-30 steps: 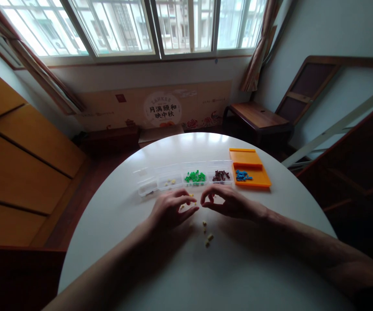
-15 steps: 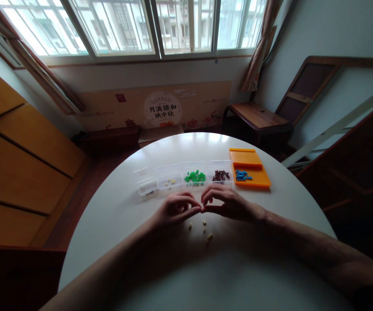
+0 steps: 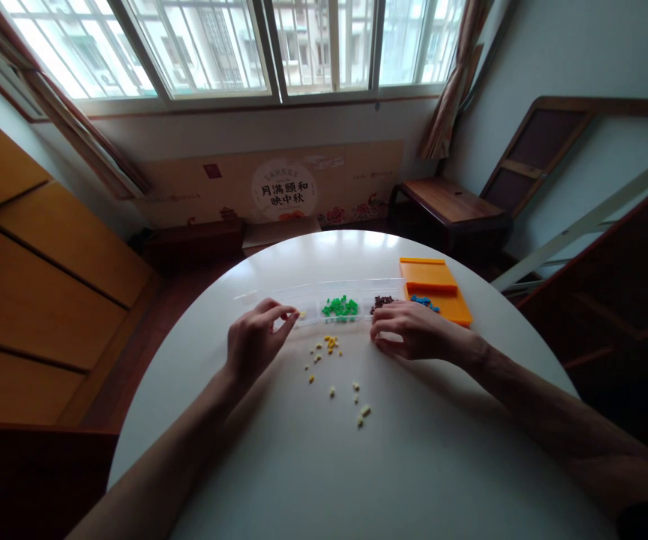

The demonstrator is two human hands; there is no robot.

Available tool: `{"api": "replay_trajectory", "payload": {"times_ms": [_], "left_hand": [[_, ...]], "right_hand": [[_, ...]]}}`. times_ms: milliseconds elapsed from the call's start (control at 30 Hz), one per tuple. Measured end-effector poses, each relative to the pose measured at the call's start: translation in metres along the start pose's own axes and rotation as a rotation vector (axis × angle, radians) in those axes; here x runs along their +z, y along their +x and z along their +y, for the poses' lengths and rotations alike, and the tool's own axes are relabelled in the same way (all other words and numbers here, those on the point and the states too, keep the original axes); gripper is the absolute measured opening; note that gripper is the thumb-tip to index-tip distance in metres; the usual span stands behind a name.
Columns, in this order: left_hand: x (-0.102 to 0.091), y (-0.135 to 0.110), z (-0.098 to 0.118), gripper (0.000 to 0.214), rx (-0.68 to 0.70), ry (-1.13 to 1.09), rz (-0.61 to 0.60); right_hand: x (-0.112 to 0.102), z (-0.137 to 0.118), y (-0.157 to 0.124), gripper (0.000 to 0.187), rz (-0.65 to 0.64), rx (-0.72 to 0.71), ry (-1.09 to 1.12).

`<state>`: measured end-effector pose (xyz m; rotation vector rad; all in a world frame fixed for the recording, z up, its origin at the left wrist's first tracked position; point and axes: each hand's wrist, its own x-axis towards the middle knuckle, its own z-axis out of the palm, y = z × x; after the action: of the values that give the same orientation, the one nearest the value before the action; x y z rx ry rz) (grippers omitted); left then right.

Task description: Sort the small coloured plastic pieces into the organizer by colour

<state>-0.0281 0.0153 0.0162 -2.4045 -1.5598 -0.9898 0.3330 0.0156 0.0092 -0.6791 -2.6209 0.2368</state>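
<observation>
Several tiny pale-yellow plastic pieces (image 3: 365, 411) lie scattered on the round white table (image 3: 324, 480). Beyond, the right hand (image 3: 414, 330) has bent fingers, grip hidden; the left hand (image 3: 253, 334) pinches, its hold unclear, at the clear plastic box (image 3: 364, 307) containing green pieces (image 3: 340, 308), beside the orange plastic tray (image 3: 452, 306).

One head-worn camera looks from above the near side of the bench (image 3: 358, 480), facing forward and down across it. The hands (image 3: 253, 339) (image 3: 414, 330) sit fairly near, mid-view; the wide view takes in the bench's far rim and reaches the window (image 3: 217, 45) on the far side.
</observation>
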Motion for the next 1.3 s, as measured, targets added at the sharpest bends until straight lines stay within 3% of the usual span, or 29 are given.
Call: {"api": "replay_trajectory", "payload": {"times_ms": [200,467,600,767,900,1300], "left_hand": [[0.002,-0.001,-0.004,0.022,-0.036,0.064,-0.064],[0.0,-0.001,-0.001,0.022,-0.014,0.07,-0.033],[0.0,-0.004,0.012,0.023,0.121,-0.023,-0.011],[0.007,-0.012,0.034,0.016,0.362,-0.253,-0.086],[0.012,-0.017,0.043,0.01,0.495,-0.283,-0.053],[0.011,-0.018,0.05,0.009,0.575,-0.287,-0.02]], "right_hand": [[0.004,-0.001,0.002,0.02,-0.016,0.013,0.053],[0.014,-0.015,0.008,0.018,0.119,0.064,0.27],[0.019,-0.025,0.012,0.015,0.178,0.102,0.368],[0.029,-0.035,0.017,0.012,0.24,0.156,0.494],[0.033,-0.04,0.02,0.017,0.273,0.197,0.628],[0.038,-0.04,0.021,0.02,0.299,0.198,0.699]]}}
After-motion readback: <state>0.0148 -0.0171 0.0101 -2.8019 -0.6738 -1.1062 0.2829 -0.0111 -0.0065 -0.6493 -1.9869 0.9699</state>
